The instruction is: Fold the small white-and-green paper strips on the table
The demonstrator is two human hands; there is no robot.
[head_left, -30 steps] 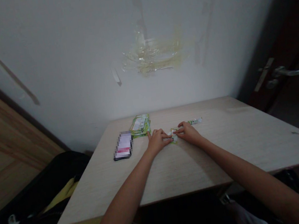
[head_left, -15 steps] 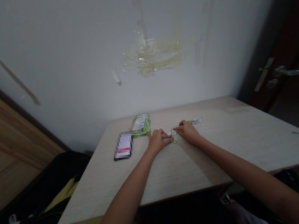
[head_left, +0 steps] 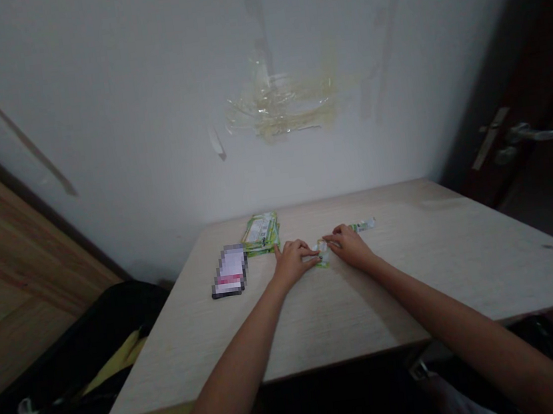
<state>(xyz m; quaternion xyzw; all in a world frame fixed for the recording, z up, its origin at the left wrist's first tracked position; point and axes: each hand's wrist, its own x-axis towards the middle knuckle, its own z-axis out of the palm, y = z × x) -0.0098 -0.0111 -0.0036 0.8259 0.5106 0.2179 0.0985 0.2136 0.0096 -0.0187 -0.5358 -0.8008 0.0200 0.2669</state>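
A small green-and-white plastic packet lies on the table between my two hands. My left hand holds its left side, fingers bent and their tips on it; part of the packet is hidden there. At the upper right edge, the closed fingertips of my right hand grip it. Just beyond my right hand lies a narrow folded green-and-white packet, partly covered by the knuckles. Behind my left hand sits a stack of flat green-and-white packets.
A phone with a blurred screen lies left of the stack. The pale wooden table meets a wall with peeling tape. On the right is a dark door with a metal handle. Dark and yellow items lie below the table's left edge.
My hands stay at the packet with almost the same grip; the right fingers shift very slightly. The whole view has moved a little.
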